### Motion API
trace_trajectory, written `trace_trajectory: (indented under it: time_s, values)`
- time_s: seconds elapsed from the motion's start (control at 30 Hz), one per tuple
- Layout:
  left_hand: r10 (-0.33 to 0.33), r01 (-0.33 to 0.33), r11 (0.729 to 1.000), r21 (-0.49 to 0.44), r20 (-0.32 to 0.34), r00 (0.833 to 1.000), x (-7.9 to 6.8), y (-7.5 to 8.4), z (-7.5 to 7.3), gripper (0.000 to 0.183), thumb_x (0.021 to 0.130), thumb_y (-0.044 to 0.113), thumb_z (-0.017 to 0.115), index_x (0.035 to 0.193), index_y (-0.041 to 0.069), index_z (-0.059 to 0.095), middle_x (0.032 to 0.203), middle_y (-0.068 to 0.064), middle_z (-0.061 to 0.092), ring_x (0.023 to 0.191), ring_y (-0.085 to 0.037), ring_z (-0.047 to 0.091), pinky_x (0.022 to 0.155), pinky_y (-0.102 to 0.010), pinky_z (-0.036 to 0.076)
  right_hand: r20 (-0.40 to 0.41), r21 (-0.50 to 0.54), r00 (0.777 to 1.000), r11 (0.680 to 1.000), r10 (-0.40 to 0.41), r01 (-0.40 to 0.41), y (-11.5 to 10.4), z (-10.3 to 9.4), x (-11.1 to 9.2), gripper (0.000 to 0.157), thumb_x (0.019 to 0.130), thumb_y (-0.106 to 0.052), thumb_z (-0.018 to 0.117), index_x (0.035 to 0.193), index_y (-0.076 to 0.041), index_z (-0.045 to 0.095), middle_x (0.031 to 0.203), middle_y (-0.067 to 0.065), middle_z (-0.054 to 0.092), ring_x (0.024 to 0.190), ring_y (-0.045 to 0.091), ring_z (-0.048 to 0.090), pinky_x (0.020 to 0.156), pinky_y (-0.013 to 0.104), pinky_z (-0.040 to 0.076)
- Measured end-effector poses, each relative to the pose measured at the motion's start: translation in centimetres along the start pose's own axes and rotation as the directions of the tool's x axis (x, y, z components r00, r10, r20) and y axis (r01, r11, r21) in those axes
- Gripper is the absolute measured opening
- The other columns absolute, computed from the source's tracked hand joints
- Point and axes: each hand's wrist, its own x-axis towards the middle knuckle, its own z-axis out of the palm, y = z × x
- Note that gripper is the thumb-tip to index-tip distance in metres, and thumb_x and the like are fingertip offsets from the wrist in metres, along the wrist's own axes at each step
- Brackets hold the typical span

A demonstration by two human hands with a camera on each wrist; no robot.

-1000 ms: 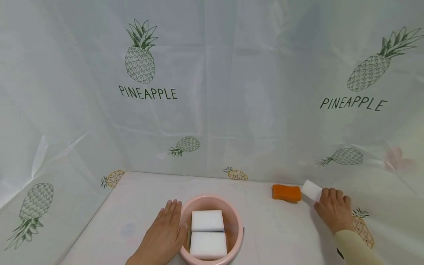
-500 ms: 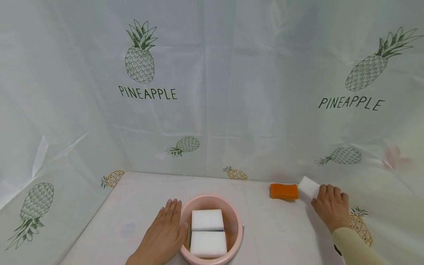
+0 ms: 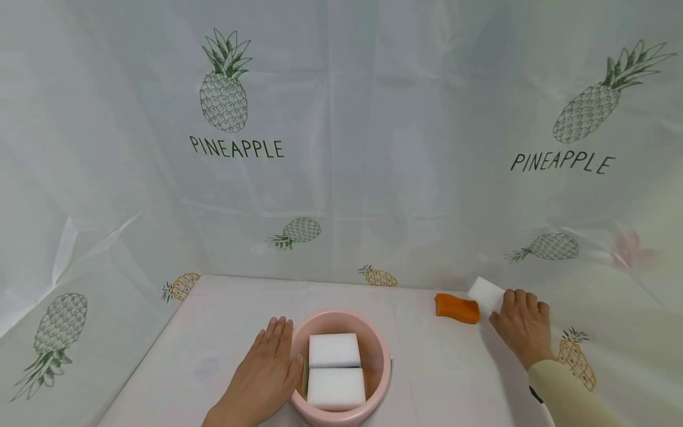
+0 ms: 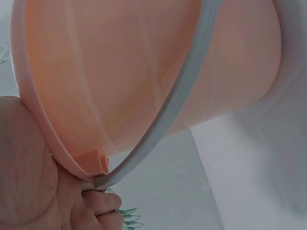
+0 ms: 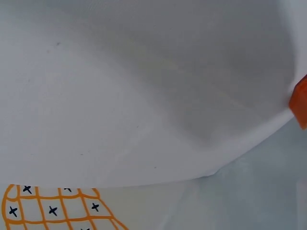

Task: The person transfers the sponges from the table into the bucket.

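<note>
In the head view a pink bucket (image 3: 381, 385) stands at the front middle, with two white sponges (image 3: 335, 388) stacked one behind the other inside it. My left hand (image 3: 261, 370) rests along the bucket's left rim, fingers straight and the thumb by the rim. From the left wrist, the palm (image 4: 29, 167) lies against the rim beside the grey handle (image 4: 177, 91). At the back right, my right hand (image 3: 523, 326) grips a white sponge (image 3: 487, 295) by its near right side. An orange wavy-edged sponge (image 3: 457, 308) lies right against that white sponge, on its left.
A pale cloth-covered table (image 3: 427, 367) lies beneath everything. Behind it and at both sides hang sheets printed with pineapples (image 3: 224, 101). The back sheet meets the table just behind the orange sponge. A darker thin item shows inside the bucket's left wall.
My right hand has shifted left with the white sponge. The orange sponge has turned, its right end now nearer to me. My left hand stays on the rim.
</note>
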Motion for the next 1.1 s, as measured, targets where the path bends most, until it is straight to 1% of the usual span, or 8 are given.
trace_trajectory:
  time_s: [0.13,0.27,0.47,0.63,0.77,0.93,1.1]
  values:
    - [-0.005,0.005,1.0,-0.006,0.018,1.0,0.0,0.1,-0.2,0.062,0.111,0.033,0.05,0.158,-0.008,0.041,0.165,-0.027,0.039,0.157,-0.043,0.032,0.126,-0.06,0.031,-0.025,-0.013,0.999,0.999,-0.048,0.047,-0.9,-0.2,0.1,0.058,0.079,-0.026,0.082,0.102,0.011,0.045,0.089,0.028,0.049,0.084,0.047,0.048,0.07,0.06,0.044]
    - [-0.005,0.005,1.0,-0.005,0.024,1.0,0.1,0.1,-0.3,0.062,0.111,0.033,0.049,0.158,-0.008,0.041,0.164,-0.028,0.039,0.157,-0.043,0.031,0.126,-0.061,0.03,-0.029,-0.022,0.998,0.998,-0.062,0.061,-2.0,-0.3,0.3,0.063,0.077,-0.027,0.086,0.107,0.011,0.046,0.094,0.029,0.051,0.088,0.047,0.05,0.074,0.06,0.046]
    - [-0.003,0.003,1.0,-0.005,0.029,1.0,0.1,0.0,-0.5,0.062,0.112,0.033,0.049,0.157,-0.008,0.042,0.164,-0.029,0.038,0.157,-0.044,0.031,0.126,-0.061,0.029,0.035,-0.022,0.997,0.997,-0.067,0.068,-3.7,-1.1,0.8,0.069,0.076,-0.028,0.09,0.112,0.009,0.045,0.103,0.028,0.053,0.097,0.047,0.05,0.082,0.06,0.046]
    - [0.002,-0.002,1.0,0.0,0.019,1.0,0.2,0.1,-0.5,0.061,0.111,0.034,0.049,0.156,-0.008,0.043,0.164,-0.028,0.039,0.157,-0.044,0.032,0.126,-0.061,0.03,0.048,0.014,0.992,0.994,-0.113,0.113,-4.8,-1.8,1.1,0.067,0.079,-0.031,0.088,0.111,0.008,0.045,0.105,0.026,0.052,0.101,0.046,0.05,0.083,0.061,0.045]
    - [0.008,-0.009,1.0,0.012,0.011,1.0,0.2,0.0,-0.4,0.061,0.111,0.033,0.05,0.156,-0.008,0.044,0.164,-0.028,0.039,0.157,-0.043,0.032,0.126,-0.06,0.03,0.021,0.039,0.987,0.987,-0.157,0.156,-5.7,-2.1,1.4,0.067,0.078,-0.032,0.088,0.111,0.008,0.046,0.106,0.024,0.053,0.102,0.045,0.05,0.082,0.059,0.044]
    - [0.012,-0.012,1.0,0.019,0.007,1.0,0.2,0.0,-0.4,0.062,0.111,0.034,0.05,0.156,-0.008,0.044,0.164,-0.028,0.039,0.157,-0.043,0.032,0.127,-0.059,0.03,-0.042,0.066,0.979,0.977,-0.2,0.203,-7.1,-2.6,1.7,0.069,0.075,-0.035,0.09,0.112,0.008,0.049,0.105,0.024,0.056,0.101,0.045,0.054,0.082,0.059,0.047]
    - [0.015,-0.015,1.0,0.017,0.012,1.0,0.2,0.0,-0.4,0.062,0.111,0.034,0.049,0.157,-0.008,0.043,0.164,-0.028,0.039,0.157,-0.043,0.032,0.127,-0.059,0.028,-0.104,0.073,0.963,0.964,-0.248,0.256,-8.5,-3.5,2.0,0.064,0.075,-0.035,0.086,0.109,0.006,0.051,0.102,0.022,0.058,0.098,0.044,0.057,0.081,0.058,0.048]
